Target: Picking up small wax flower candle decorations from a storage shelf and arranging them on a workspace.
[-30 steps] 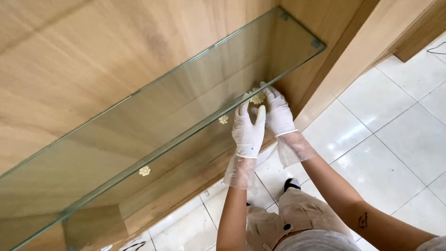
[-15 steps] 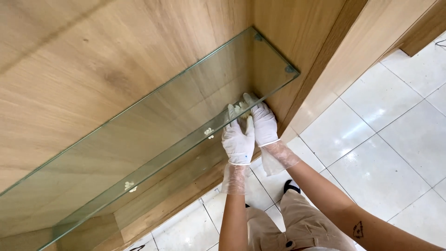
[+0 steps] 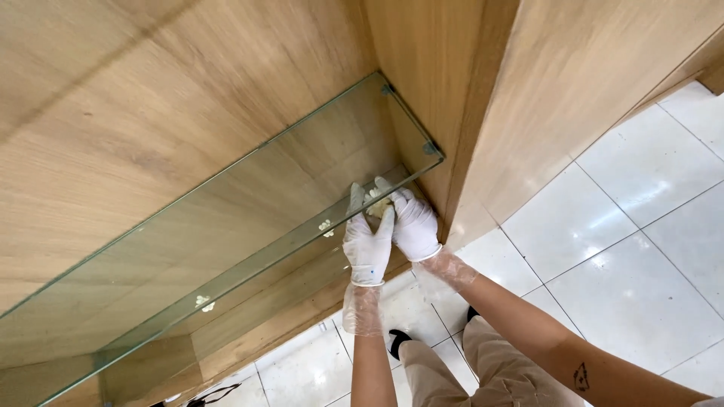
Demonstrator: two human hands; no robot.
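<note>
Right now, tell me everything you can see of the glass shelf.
The glass shelf is a long, clear pane with a greenish edge, lying level in a wooden cabinet. Small metal brackets hold its far end against the side panel. A second pane shows beneath it. The left hand and right hand, both in white gloves, press a pale object at its front edge.

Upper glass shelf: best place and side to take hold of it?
Grip the glass shelf along its free front edge, from the open front. Its back and right end sit against the wood panels, with corner brackets there.
</note>
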